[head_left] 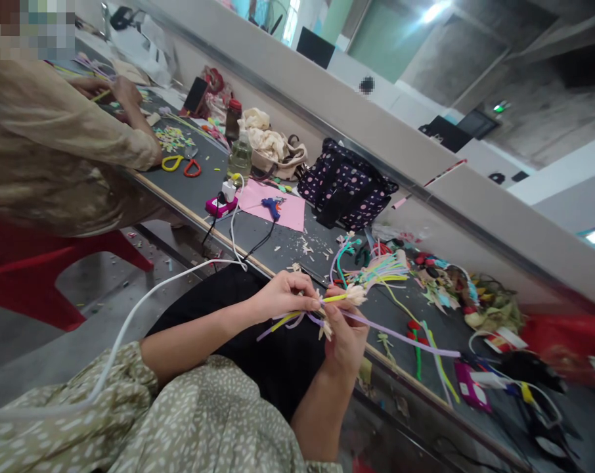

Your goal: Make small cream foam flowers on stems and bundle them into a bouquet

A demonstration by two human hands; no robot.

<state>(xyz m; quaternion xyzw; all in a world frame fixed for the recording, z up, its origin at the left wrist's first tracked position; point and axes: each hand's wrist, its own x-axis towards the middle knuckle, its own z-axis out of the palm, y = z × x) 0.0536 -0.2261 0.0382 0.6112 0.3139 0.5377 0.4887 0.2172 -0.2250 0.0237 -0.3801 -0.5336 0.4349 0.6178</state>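
Above my lap, at the table's edge, both hands meet around a small bundle of yellow and purple pipe cleaners. My left hand [290,294] pinches the bundle between thumb and fingers. Close against it, my right hand [345,332] is closed on the same stems. A yellow pipe cleaner [334,299] runs between the hands to a cream flower-like tuft [355,295]; another cream tuft [326,330] hangs below. One long purple pipe cleaner [400,336] stretches out to the right. Loose stem ends poke out under my left hand. The exact joining point is hidden by my fingertips.
A glue gun [272,207] lies on pink paper [297,213], near a magenta power strip [222,205]. A polka-dot bag [349,187] and a pile of pipe cleaners [383,269] stand beyond. A white cable [144,299] crosses by my left arm. A co-worker's sleeve [56,125] is at left.
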